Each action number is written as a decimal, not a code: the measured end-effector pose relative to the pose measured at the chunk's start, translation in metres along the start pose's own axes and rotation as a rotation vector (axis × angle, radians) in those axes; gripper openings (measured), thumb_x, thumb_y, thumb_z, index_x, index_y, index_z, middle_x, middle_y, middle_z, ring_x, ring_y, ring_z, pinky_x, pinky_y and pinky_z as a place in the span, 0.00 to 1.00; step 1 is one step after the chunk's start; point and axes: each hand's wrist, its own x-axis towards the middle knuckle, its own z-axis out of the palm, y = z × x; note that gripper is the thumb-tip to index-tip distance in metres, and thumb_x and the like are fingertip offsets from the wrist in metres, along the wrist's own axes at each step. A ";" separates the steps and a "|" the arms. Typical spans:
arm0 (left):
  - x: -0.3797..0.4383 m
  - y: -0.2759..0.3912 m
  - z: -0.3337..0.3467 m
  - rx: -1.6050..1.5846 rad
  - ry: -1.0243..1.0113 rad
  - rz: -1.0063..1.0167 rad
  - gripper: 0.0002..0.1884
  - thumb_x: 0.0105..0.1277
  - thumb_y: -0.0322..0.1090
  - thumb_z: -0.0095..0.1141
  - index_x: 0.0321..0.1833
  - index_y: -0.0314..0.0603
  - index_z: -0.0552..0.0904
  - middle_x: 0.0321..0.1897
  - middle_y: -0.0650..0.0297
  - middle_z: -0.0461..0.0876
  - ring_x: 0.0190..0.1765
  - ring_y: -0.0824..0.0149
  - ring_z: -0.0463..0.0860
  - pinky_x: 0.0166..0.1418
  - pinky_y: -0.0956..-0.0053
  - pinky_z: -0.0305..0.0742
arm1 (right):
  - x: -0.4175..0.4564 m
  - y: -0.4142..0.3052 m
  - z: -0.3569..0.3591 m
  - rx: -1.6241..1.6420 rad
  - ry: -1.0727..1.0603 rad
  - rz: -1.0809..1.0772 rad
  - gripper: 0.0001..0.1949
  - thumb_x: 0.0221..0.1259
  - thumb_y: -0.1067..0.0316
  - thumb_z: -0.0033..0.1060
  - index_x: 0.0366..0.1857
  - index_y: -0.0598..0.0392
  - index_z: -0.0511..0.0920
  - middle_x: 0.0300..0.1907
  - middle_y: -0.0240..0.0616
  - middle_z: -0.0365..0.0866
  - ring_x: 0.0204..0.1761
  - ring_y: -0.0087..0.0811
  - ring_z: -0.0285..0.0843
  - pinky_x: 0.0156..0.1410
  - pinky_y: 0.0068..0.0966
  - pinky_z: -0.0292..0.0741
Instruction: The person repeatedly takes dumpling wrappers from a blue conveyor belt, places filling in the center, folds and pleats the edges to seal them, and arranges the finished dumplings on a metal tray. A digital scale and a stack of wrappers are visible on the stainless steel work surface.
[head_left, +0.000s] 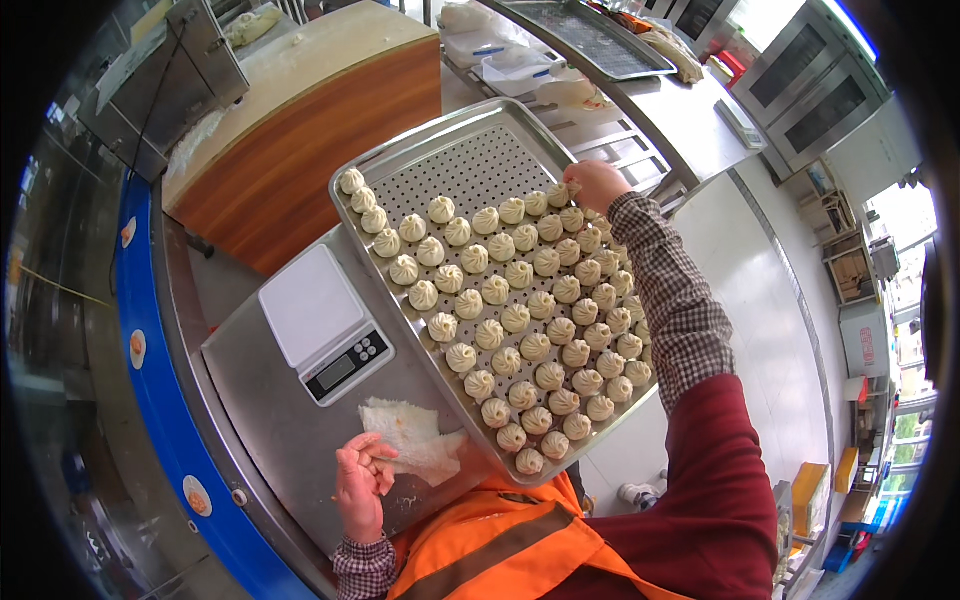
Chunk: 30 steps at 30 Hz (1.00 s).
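Observation:
A perforated metal tray (469, 161) lies at a slant before me, with many pleated dough buns (517, 319) set out in rows. Holes are bare at its far end. At the tray's right edge, my right hand (598, 186) has its fingertips on a small bun (574, 189), partly hidden by the fingers. My forearm covers some buns on that side. My left hand (363, 486) holds nothing; its fingers are loosely bent and apart, over the edge of a crumpled, stained white cloth or paper (411, 439) on the steel table (262, 420).
A digital kitchen scale (311, 304) sits left of the tray. Along the left runs a blue conveyor belt (161, 427) carrying dough rounds topped with filling (197, 496). Beyond stands a wood-fronted counter (337, 127). Another metal tray (589, 37) rests on a steel bench (694, 124) at upper right.

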 end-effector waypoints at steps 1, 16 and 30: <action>0.001 -0.001 -0.001 -0.002 0.011 -0.002 0.31 0.74 0.59 0.29 0.53 0.36 0.72 0.35 0.56 0.79 0.22 0.76 0.68 0.24 0.85 0.60 | 0.002 0.000 0.001 0.002 -0.021 -0.010 0.14 0.48 0.69 0.62 0.42 0.50 0.79 0.41 0.41 0.81 0.48 0.43 0.77 0.54 0.36 0.74; -0.031 0.002 -0.038 0.124 0.088 0.068 0.23 0.78 0.49 0.30 0.53 0.37 0.74 0.35 0.62 0.78 0.25 0.78 0.66 0.27 0.84 0.61 | 0.014 0.046 0.032 0.073 -0.049 -0.029 0.21 0.58 0.57 0.58 0.52 0.58 0.76 0.54 0.48 0.77 0.57 0.44 0.73 0.64 0.38 0.68; -0.223 -0.030 -0.297 0.680 1.332 0.046 0.19 0.60 0.35 0.62 0.52 0.35 0.76 0.38 0.65 0.79 0.33 0.76 0.74 0.36 0.80 0.71 | -0.038 -0.021 -0.043 0.141 0.200 -0.201 0.18 0.60 0.73 0.57 0.56 0.54 0.74 0.52 0.36 0.79 0.38 0.27 0.79 0.49 0.26 0.77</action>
